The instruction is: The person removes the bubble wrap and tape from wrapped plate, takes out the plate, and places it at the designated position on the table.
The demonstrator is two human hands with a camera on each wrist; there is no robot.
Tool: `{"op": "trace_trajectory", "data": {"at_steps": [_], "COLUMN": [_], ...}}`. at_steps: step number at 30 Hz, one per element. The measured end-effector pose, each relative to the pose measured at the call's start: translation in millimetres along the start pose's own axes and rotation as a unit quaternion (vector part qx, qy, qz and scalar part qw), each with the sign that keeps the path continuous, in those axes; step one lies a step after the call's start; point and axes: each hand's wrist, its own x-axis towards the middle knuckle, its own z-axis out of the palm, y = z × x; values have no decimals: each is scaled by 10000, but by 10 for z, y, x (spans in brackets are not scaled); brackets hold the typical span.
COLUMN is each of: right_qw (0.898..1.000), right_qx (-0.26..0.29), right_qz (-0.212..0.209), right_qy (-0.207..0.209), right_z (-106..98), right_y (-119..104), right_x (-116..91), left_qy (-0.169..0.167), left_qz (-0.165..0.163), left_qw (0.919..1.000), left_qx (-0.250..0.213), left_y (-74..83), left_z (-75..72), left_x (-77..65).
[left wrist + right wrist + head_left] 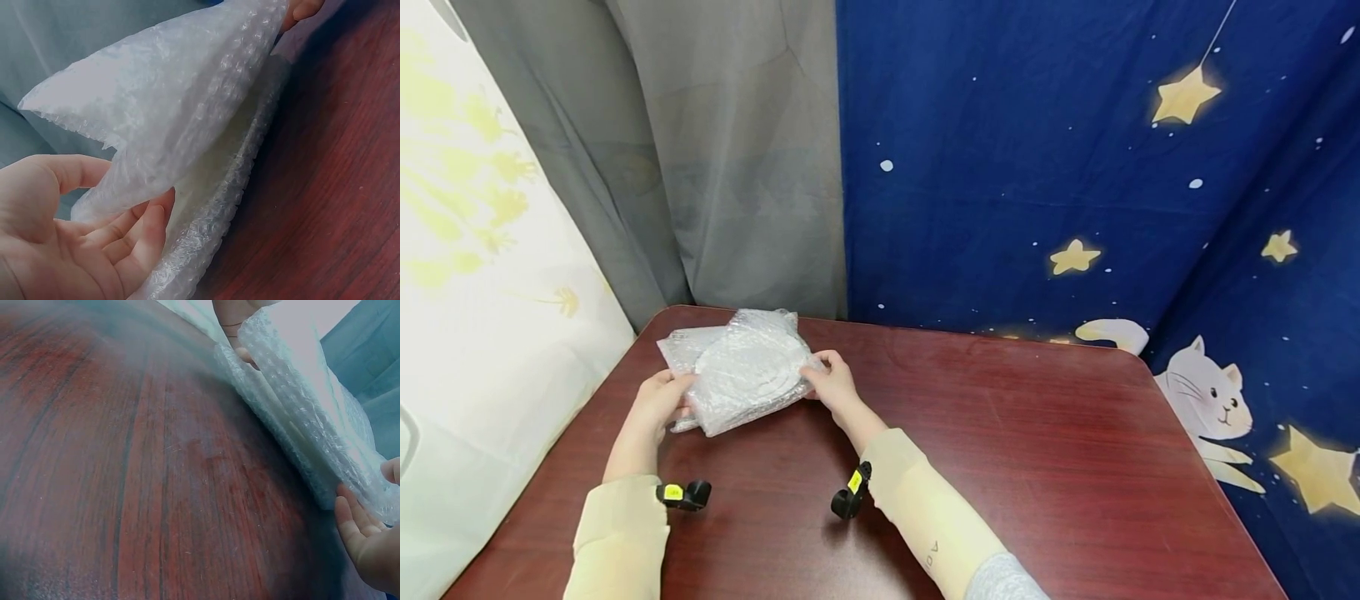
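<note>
A bundle of clear bubble wrap [751, 360] lies near the back left of the table, with a pale oval outline showing through its top. At its left side, my left hand [658, 400] pinches the upper layer, thumb above and fingers beneath. My right hand [837, 385] grips the right edge in the same way. In the left wrist view the bubble wrap [181, 100] gapes between its upper and lower layers, and something pale shows inside. The right wrist view shows the same gap along the front edge of the bubble wrap [306, 400]. Most of the wrapped content is hidden.
The dark red wooden table [1037, 467] extends to the right and front of the bundle. Behind it hang a grey curtain [752, 167] and a blue star-patterned curtain [985, 167]. A white curtain [490, 317] borders the left side. Black wrist cameras [685, 494] sit at both cuffs.
</note>
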Motion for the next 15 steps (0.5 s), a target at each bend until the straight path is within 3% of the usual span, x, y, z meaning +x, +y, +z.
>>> {"op": "trace_trajectory", "data": {"at_steps": [15], "right_qw": [9993], "right_qx": [-115], "right_qz": [-285], "right_qy": [194], "right_z": [-77], "right_y": [7], "right_x": [-43], "left_qy": [-5], "left_qz": [368], "left_qw": [9993], "left_qx": [115], "left_y": [7], "left_z": [65], "left_x": [-47]}}
